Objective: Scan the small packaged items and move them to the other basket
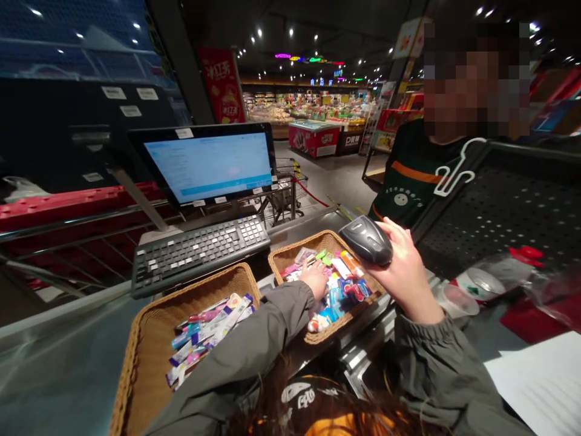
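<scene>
My right hand [403,266] is raised over the counter and grips a dark handheld barcode scanner [365,239], its head pointing left. My left hand [315,278] reaches into the far wicker basket [290,254], which holds several small colourful packets [342,287]; the fingers rest down among them, and I cannot make out whether they hold one. Both arms wear grey jacket sleeves. A nearer, larger wicker basket [145,327] holds several flat packets [209,330].
A black keyboard [200,251] and a lit monitor [211,163] stand behind the baskets. A person in a dark top with an orange stripe [417,175] stands across the counter. A black perforated rack [503,212], wrapped items [472,284] and white paper [544,375] lie right.
</scene>
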Motion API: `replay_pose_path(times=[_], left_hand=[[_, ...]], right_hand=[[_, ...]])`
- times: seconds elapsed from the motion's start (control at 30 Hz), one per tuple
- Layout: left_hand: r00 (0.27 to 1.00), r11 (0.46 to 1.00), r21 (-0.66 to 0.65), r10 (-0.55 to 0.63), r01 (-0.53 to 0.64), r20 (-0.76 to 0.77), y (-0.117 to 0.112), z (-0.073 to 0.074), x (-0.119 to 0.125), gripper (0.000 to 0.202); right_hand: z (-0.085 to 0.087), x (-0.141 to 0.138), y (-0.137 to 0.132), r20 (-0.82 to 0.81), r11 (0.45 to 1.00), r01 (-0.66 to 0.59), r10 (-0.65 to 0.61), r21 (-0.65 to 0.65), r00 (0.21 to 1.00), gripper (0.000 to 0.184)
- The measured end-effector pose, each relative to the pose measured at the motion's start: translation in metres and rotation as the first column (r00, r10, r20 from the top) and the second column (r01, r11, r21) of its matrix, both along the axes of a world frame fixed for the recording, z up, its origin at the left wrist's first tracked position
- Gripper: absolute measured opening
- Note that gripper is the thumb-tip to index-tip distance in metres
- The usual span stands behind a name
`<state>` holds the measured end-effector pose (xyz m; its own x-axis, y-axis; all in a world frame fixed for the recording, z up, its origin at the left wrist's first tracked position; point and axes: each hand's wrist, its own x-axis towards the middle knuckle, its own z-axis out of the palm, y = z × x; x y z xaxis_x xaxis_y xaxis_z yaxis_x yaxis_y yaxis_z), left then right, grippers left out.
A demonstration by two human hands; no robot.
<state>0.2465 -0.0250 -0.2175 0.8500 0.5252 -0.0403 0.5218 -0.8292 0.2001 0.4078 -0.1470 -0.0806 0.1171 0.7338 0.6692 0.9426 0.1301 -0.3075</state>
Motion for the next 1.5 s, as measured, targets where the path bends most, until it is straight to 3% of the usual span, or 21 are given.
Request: replay_pose_path(times=[0.2, 0.37, 0.5, 0.67, 0.87, 1.0, 1.2, 1.5], left_hand=[[0.995, 0.993, -0.070, 0.088, -0.090, -0.038, 0.008, -0.032, 0.025, 0.020], [0.983, 0.977, -0.108, 0.185, -0.186, -0.016, 0.012, -0.028, 0.036, 0.016], [0.963, 0.954, -0.131, 0.271, -0.270, -0.016, 0.033, 0.000, 0.019, 0.014], [0.920, 0.918, -0.122, 0.386, -0.377, 0.061, 0.056, 0.061, -0.040, 0.011], [0.825, 0.871, -0.052, 0.480, -0.488, 0.299, 0.055, 0.137, -0.109, 0.019], [0.774, 0.847, -0.031, 0.498, -0.530, 0.391, 0.051, 0.172, -0.148, 0.021], [0.710, 0.790, -0.012, 0.557, -0.613, 0.431, 0.032, 0.198, -0.190, 0.022], [0.669, 0.741, 0.012, 0.600, -0.672, 0.439, 0.001, 0.214, -0.222, 0.023]], right_hand=[[-0.009, 0.019, 0.021, -0.021, 1.000, -0.031, 0.031, 0.004, 0.999, 0.039], [-0.016, 0.032, 0.044, -0.045, 0.997, -0.073, 0.073, -0.007, 0.996, 0.042], [-0.020, 0.036, 0.059, -0.064, 0.995, -0.101, 0.102, 0.010, 0.993, 0.049], [-0.024, 0.033, 0.069, -0.074, 0.992, -0.122, 0.123, 0.008, 0.990, 0.043], [-0.014, 0.018, 0.076, -0.026, 0.982, -0.178, 0.181, 0.070, 0.983, 0.033], [0.001, -0.004, 0.079, 0.031, 0.963, -0.257, 0.255, 0.082, 0.966, 0.032], [0.016, -0.046, 0.074, 0.091, 0.918, -0.392, 0.386, 0.066, 0.918, 0.035], [0.028, -0.089, 0.074, 0.135, 0.864, -0.496, 0.484, 0.082, 0.865, 0.038]])
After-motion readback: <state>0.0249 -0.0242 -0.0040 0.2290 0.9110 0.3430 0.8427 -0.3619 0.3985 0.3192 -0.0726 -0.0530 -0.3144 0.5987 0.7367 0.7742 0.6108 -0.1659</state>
